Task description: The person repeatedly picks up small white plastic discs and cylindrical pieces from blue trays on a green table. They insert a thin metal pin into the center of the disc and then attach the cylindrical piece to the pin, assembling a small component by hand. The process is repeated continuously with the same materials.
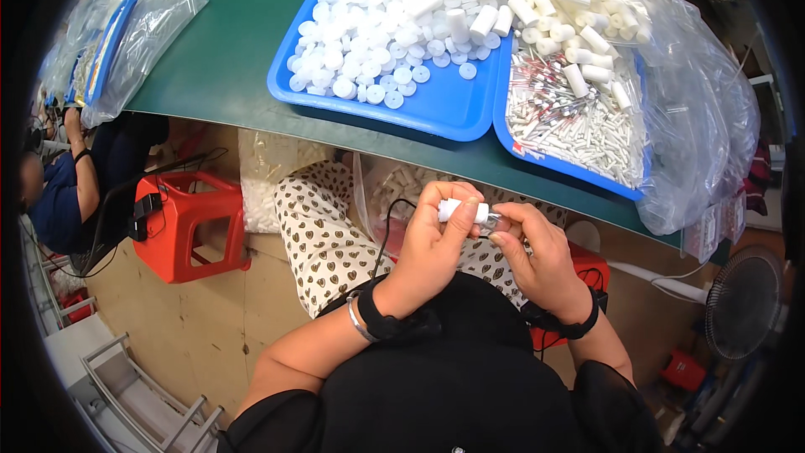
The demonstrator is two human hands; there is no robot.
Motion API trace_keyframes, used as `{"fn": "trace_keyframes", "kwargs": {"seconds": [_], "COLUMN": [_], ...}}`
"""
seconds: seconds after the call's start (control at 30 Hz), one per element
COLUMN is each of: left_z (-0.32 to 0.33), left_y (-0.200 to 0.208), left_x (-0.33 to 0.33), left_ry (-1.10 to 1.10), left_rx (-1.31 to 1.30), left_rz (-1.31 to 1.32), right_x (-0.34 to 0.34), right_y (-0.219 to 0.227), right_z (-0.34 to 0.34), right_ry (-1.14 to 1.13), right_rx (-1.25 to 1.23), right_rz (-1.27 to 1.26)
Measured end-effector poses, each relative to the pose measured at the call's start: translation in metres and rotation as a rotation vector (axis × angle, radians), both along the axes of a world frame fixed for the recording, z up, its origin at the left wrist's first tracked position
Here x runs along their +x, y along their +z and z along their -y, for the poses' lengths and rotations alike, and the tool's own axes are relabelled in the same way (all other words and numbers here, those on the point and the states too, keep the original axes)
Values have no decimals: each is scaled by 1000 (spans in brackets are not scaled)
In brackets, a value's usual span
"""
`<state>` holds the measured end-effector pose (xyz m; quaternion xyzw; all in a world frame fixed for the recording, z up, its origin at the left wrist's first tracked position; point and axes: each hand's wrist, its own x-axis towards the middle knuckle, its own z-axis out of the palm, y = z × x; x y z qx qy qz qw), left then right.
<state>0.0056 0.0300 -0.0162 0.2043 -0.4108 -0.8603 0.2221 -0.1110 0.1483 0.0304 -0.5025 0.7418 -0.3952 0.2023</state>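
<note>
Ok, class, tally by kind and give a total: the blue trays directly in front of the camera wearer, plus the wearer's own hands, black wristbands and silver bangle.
Blue trays: 2
Hands: 2
Black wristbands: 2
Silver bangle: 1
Total: 7

The left hand (429, 243) holds a white cylinder (457, 210), with the right hand (541, 256) at its right end. Beyond, white discs (360, 46) lie in a blue tray (461, 109) on a green table (226, 42).

The green table (222, 33) in front of you
On it you have a blue tray (457, 113), a second tray (579, 179) just beside it, a clear bag (700, 117) to their right and another bag (163, 25) at far left.
</note>
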Motion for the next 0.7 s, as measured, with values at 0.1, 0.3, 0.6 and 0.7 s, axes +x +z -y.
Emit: {"fn": "trace_keyframes", "kwargs": {"seconds": [0.1, 0.3, 0.6, 0.7], "left_z": [-1, 3, 11, 15], "left_y": [-8, -7, -10, -2], "left_x": [2, 2, 4, 3], "left_ry": [9, -198, -362, -359], "left_rx": [-273, -393, -18, 347], "left_rz": [39, -64, -98, -89], "right_x": [0, -1, 5, 9], "right_y": [-14, -15, -30, -19], "right_z": [0, 8, 11, 20], "right_ry": [-18, 180, 142, 94], "right_rx": [-56, -121, -126, -91], "right_rz": [-11, -153, -104, -98]}}
